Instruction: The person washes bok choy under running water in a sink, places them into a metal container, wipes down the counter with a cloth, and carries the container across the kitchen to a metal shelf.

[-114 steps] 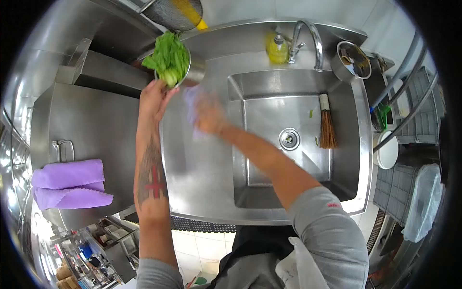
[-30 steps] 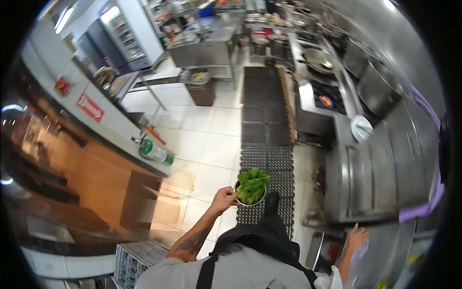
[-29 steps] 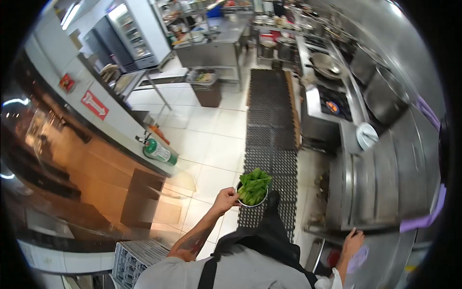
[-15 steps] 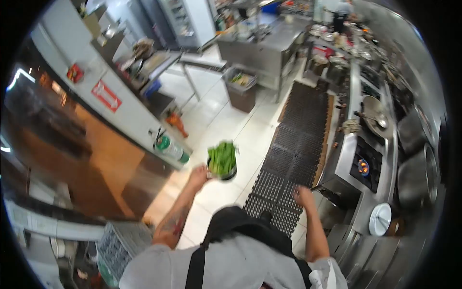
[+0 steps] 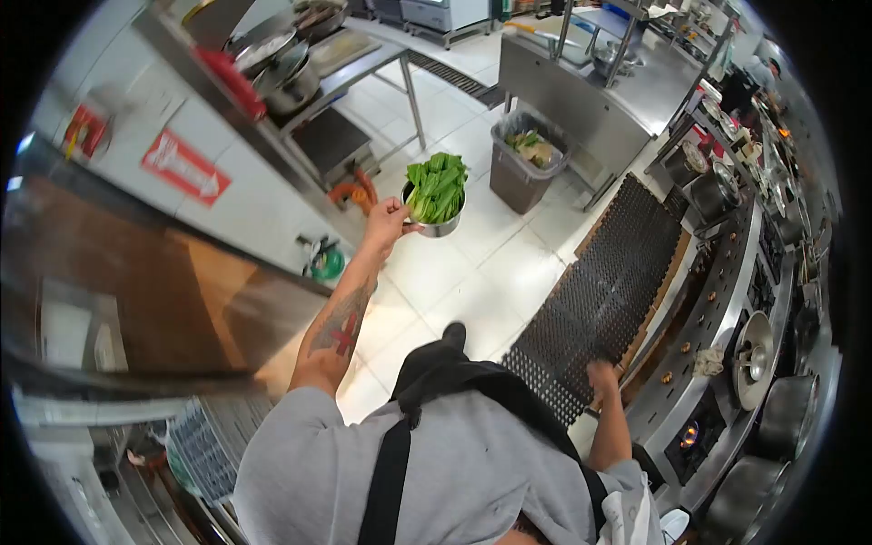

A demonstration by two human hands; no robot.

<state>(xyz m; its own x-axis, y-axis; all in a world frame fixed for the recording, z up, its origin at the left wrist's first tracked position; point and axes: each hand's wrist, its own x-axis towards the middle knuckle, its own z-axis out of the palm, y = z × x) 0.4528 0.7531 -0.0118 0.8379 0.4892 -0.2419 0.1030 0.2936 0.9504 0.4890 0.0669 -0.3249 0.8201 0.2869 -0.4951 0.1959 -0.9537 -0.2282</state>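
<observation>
My left hand (image 5: 391, 223) is closed at the side of a small metal pot (image 5: 445, 227), apparently on its handle, and carries it out in front of me above the tiled floor. Green leafy vegetables (image 5: 438, 184) fill the pot and rise above its rim. At my right side hangs my right hand (image 5: 601, 377), over the black floor mat and close to the stove front; motion smears its fingers.
A grey bin (image 5: 524, 177) with food scraps stands ahead on the tiles. The perforated black mat (image 5: 627, 263) runs along the stove (image 5: 690, 391), where one burner flame (image 5: 690, 433) is lit. To the left, a metal table (image 5: 359, 68) bears pots.
My view has moved forward and turned, bringing the bin and the left table nearer. The pot of greens now appears higher in view. My right hand has swung lower and blurred.
</observation>
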